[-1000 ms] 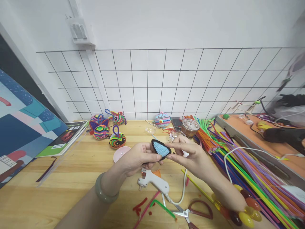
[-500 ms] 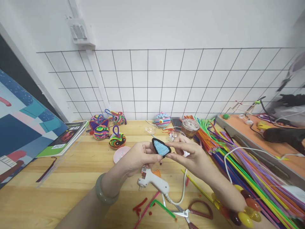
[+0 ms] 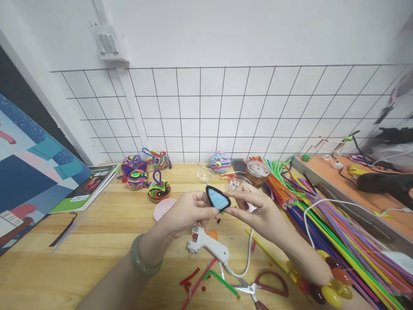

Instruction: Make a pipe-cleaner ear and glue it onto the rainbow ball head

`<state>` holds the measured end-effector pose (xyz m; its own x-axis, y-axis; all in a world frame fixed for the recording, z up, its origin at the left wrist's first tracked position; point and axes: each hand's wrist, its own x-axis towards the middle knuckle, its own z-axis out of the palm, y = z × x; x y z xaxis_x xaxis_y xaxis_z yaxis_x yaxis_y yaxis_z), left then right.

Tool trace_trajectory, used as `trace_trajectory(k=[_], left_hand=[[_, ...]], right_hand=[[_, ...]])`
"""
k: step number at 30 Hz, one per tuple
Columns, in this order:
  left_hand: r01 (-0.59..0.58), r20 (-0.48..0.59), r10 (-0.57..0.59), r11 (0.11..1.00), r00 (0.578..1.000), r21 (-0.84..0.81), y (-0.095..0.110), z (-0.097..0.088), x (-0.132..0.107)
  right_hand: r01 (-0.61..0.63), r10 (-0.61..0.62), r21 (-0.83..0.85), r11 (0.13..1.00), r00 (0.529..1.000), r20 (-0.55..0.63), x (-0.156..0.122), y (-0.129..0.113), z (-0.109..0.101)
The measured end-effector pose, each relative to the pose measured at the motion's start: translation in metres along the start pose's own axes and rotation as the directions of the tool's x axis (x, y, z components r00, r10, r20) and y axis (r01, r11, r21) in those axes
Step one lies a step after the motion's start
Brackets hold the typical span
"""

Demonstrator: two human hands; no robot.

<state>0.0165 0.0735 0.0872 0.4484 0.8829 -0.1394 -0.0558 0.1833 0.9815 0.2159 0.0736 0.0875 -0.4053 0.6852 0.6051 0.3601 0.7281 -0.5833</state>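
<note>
Between my two hands is a small fuzzy triangular piece, light blue inside with a black border that looks made of pipe cleaner. My left hand pinches its left and lower edge between thumb and fingers. On its right corner, the thumb and fingertips of my right hand close on the border. Below the hands lies a white hot glue gun, its cord curling to the right. Scissors with dark red handles rest nearer to me, beside a bent green pipe cleaner and red snippets.
Colourful wrapped ornaments stand at the back left, near a pink dish. A striped ball and a lidded clear tub stand by the wall grid. Long pipe cleaners cover the right, next to an orange board.
Both hands keep their hold on the blue and black piece, with barely any shift. A bit of green now shows just beneath it.
</note>
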Motion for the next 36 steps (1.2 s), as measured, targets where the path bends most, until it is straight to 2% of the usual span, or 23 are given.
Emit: trace_trajectory(k=[10, 14, 18, 36], left_hand=[[-0.034, -0.017, 0.033, 0.999, 0.999, -0.040, 0.0028, -0.0019, 0.0011], [-0.026, -0.008, 0.026, 0.999, 1.000, -0.045, 0.0021, -0.0018, 0.0010], [-0.008, -0.007, 0.007, 0.999, 1.000, -0.037, 0.0025, -0.0001, 0.0010], [-0.003, -0.004, 0.003, 1.000, 1.000, 0.000, 0.0021, 0.0002, 0.0003]], right_hand=[[-0.091, 0.090, 0.051, 0.995, 0.996, 0.029, -0.0001, -0.0002, -0.0035], [-0.037, 0.037, 0.024, 0.999, 0.999, 0.018, -0.0003, 0.0015, -0.0012], [0.023, -0.022, 0.073, 0.997, 1.000, -0.008, -0.0010, 0.0044, 0.0029], [0.053, -0.052, 0.064, 0.997, 0.998, -0.017, -0.0019, 0.0062, 0.0039]])
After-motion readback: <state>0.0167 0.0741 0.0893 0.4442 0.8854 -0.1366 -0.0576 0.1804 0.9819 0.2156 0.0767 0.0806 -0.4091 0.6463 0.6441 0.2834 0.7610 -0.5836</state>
